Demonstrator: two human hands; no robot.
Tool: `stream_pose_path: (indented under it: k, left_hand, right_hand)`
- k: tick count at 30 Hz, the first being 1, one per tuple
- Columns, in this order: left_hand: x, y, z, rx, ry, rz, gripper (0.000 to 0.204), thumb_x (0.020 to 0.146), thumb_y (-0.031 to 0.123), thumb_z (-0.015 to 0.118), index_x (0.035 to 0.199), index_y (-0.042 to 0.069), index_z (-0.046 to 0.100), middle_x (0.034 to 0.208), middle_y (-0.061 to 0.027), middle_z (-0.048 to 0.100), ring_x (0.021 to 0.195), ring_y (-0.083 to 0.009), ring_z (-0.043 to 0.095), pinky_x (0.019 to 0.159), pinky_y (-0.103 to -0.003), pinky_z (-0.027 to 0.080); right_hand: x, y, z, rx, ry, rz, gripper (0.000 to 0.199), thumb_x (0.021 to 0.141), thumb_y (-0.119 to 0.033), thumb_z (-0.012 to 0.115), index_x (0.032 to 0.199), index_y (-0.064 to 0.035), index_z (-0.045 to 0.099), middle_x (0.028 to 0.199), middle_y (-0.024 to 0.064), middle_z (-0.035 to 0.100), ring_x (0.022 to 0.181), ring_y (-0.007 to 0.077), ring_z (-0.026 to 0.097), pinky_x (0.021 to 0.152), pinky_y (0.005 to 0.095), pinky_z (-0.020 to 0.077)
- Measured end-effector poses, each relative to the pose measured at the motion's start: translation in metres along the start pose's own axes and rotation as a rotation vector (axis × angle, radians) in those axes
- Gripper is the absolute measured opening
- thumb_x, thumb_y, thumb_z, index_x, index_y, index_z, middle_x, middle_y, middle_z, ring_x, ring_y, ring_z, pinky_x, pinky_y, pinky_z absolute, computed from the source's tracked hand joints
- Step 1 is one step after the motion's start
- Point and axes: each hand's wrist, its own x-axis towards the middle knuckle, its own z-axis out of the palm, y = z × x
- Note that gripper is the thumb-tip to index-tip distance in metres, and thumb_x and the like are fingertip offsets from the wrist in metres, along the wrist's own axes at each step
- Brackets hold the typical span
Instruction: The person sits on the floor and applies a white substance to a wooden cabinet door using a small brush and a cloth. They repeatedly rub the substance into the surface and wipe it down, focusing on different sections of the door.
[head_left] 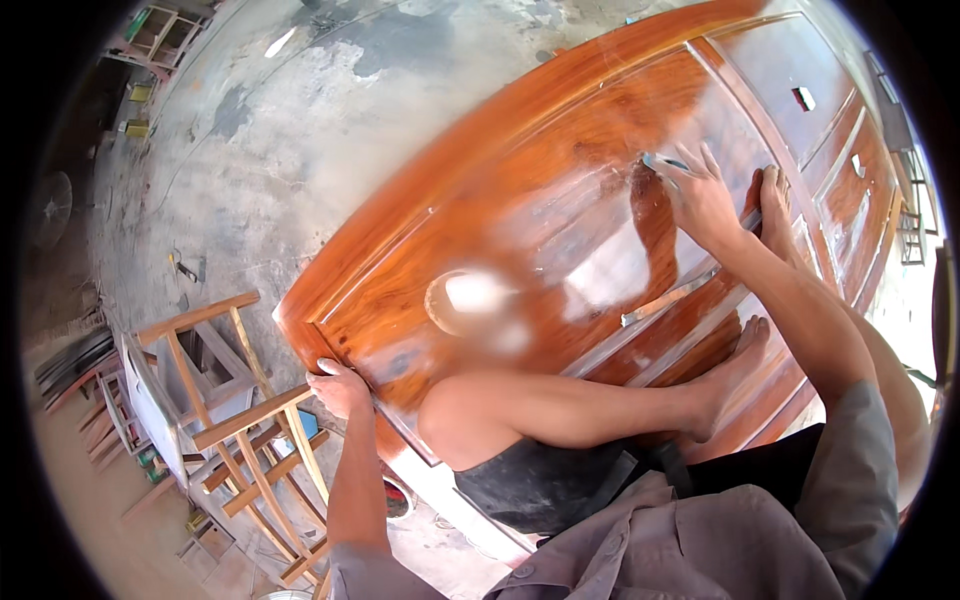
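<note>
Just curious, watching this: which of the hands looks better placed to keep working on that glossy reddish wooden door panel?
The right hand: it presses a small tool on the glossy reddish wooden door panel. The left hand only grips the panel's near edge.

No labels, signs or screens show anywhere in the head view.

Possible packages, all small and far off:
- Two small yellowish box-like containers (137, 110) on the grey concrete floor at upper left, one just above the other, near a pale wooden frame. Too small to tell whether they are cartons or tins.
- A small blue boxy item (303, 424) showing between the rails of the bare wooden chair frames at lower left; mostly hidden, kind unclear.
- A few small green and yellow items (152, 462) low on the floor at far left beside the stacked frames; blurred, shape not readable.
</note>
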Motion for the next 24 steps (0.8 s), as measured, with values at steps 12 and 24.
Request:
stream_pose_path:
  k: [12,24]
  left_hand:
    - [-0.178,0.161,-0.187,-0.545,-1.285,0.858,0.047,0.094,0.009,0.077,0.14,0.009,0.066,0.121,-0.0042,0.075,0.102,-0.0147,0.069,0.088,-0.033,0.056]
    - [0.025,0.117,-0.065,-0.291,-0.03,0.66,0.037,0.104,0.027,0.064,0.102,-0.009,0.073,0.086,-0.0262,0.07,0.077,-0.0373,0.067,0.076,-0.047,0.052]
  right_hand:
    - [-0.057,-0.18,-0.092,0.976,-0.274,0.034,0.019,0.095,-0.02,0.071,0.108,-0.0073,0.073,0.094,0.0175,0.07,0.09,0.0392,0.069,0.078,0.0486,0.0554]
    - [-0.123,-0.101,-0.028,0.341,-0.147,-0.188,0.034,0.086,-0.015,0.063,0.118,-0.0042,0.066,0.113,0.0108,0.063,0.111,0.0307,0.059,0.099,0.0431,0.0483]
